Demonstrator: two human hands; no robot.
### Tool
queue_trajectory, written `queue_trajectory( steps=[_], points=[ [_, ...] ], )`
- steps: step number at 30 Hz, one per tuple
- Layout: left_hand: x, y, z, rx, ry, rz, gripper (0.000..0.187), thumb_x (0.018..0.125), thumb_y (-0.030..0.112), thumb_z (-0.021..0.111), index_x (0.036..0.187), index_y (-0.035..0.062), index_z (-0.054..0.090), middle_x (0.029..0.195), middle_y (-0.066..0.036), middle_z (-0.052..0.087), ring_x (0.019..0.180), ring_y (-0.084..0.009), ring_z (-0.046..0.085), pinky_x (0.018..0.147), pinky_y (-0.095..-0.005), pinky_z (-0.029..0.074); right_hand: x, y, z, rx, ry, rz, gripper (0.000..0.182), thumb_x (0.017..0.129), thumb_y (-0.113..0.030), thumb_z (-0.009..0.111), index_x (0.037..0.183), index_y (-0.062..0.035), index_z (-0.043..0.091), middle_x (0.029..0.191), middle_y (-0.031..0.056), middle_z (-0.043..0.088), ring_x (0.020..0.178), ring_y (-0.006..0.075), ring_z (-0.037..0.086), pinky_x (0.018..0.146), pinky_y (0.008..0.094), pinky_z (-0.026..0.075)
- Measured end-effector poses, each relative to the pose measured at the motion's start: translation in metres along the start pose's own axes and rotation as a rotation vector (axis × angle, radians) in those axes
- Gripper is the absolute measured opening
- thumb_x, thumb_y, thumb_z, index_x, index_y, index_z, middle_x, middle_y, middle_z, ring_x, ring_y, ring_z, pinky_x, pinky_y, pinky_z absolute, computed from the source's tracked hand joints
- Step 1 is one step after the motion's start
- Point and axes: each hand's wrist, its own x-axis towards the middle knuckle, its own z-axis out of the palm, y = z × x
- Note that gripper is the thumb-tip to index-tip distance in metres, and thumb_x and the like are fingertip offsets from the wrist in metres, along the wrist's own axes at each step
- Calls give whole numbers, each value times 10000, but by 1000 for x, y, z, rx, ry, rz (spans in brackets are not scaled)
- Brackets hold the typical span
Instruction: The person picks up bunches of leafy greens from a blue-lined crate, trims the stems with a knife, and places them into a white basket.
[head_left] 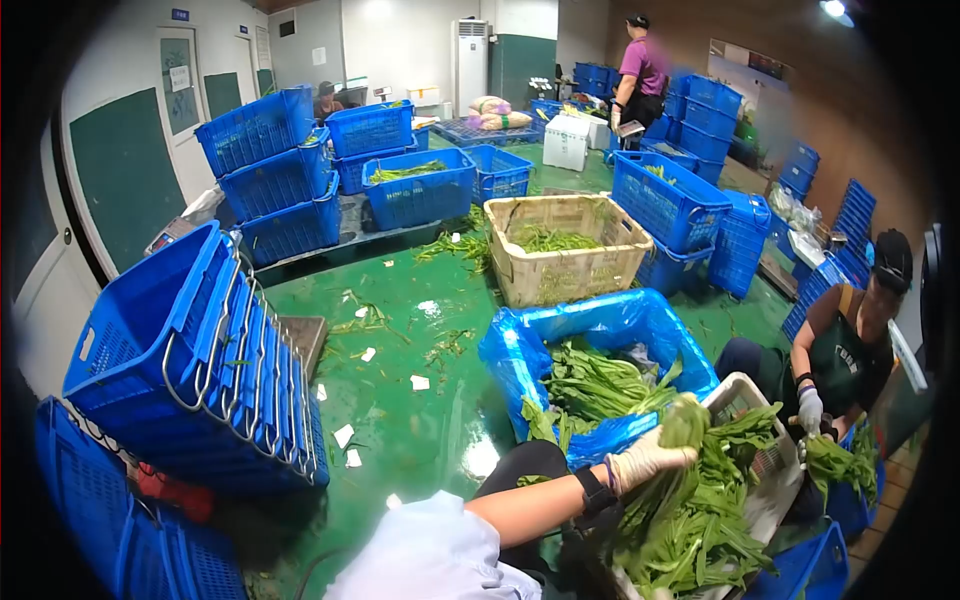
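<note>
My left hand point(652, 462), in a pale glove with a dark band at the wrist, is closed round a bunch of leafy greens point(684, 424). The bunch is over a white crate point(786, 462) heaped with long green leaves point(700, 530). Only a small pale patch at the bottom edge, below the leaves, may belong to my right hand; its fingers are hidden. Just beyond my left hand is a blue crate lined with blue plastic point(510, 350), holding more greens point(605, 385).
A co-worker point(850, 350) at the right handles greens. Farther back stands another person point(640, 70). A beige crate point(570, 275) is ahead; stacked blue crates point(190, 360) are at left. Scraps point(420, 382) dot the green floor.
</note>
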Motion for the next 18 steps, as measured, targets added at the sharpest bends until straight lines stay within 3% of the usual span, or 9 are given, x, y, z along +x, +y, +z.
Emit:
queue_trajectory(
  steps=[2, 3, 5, 6, 7, 8, 10, 12, 18],
  points=[
    [-9, 0, 15, 483, -39, 121, 723, 780, 212, 706, 1390, 47, 355, 1269, -63, 479, 1202, -173, 433, 1046, -321, 330, 1, -27, 1, -125, 82, -199, 486, 916, -146, 577, 1364, -39, 424, 701, -3, 542, 450, 58, 421, 381, 167, 347],
    [-21, 18, 32, 589, -42, -56, 784, 749, 214, 730, 1399, 33, 332, 1290, -87, 477, 1214, -180, 429, 1045, -316, 337, 8, -40, -11, -221, 75, -213, 486, 910, -141, 582, 1361, -35, 434, 739, -2, 591, 435, 47, 409, 381, 161, 344],
    [-23, -2, 35, 670, -151, -26, 768, 701, 183, 746, 1353, 13, 379, 1252, -127, 504, 1189, -212, 466, 1018, -330, 377, 69, -26, -54, -444, 101, -633, 216, 876, -18, 501, 1077, 22, 570, 772, 164, 643, 493, 210, 582, 463, 315, 508],
    [-23, -11, 37, 815, -139, 18, 720, 679, 181, 738, 1300, 9, 415, 1183, -170, 537, 1108, -279, 522, 951, -355, 426, 83, -32, -54, -581, 176, -882, 293, 863, 45, 489, 1133, 4, 593, 936, 144, 664, 735, 224, 652, 698, 307, 535],
    [-25, -14, 42, 944, -149, 67, 674, 658, 179, 730, 1246, 5, 452, 1114, -213, 570, 1028, -346, 578, 885, -380, 475, 70, -57, -37, -878, 272, -943, 278, 845, 65, 495, 1083, 6, 626, 985, 138, 663, 906, 245, 645, 814, 318, 505],
    [-29, -12, 52, 1066, -142, 92, 664, 636, 166, 736, 1219, -5, 467, 1106, -224, 579, 1036, -363, 574, 880, -389, 481, 73, -70, -31, -1038, 333, -1222, 311, 781, 59, 547, 1059, -34, 649, 910, 160, 638, 814, 306, 632, 725, 364, 516],
    [-29, -15, 64, 1152, -203, 103, 703, 625, 167, 762, 1240, -2, 468, 1118, -219, 587, 1034, -367, 585, 902, -396, 481, 72, -87, -28, -1149, 371, -1211, 450, 665, 78, 539, 1078, -63, 649, 861, 137, 622, 789, 305, 624, 674, 362, 507],
    [-28, -23, 67, 1274, -225, 99, 778, 617, 166, 790, 1292, 15, 434, 1119, -226, 586, 1034, -363, 587, 897, -398, 483, 84, -88, -32, -1138, 323, -1278, 440, 674, 49, 567, 1085, -94, 638, 840, 121, 614, 735, 311, 613, 645, 376, 505],
    [-19, -18, 88, 1419, -258, 24, 701, 626, 161, 777, 1243, 44, 466, 1059, -193, 609, 956, -367, 611, 828, -414, 508, 91, -84, -39, -1368, 425, -1149, 157, 714, -53, 593, 869, -72, 590, 755, 140, 551, 706, 328, 592, 615, 413, 495]
  ],
)
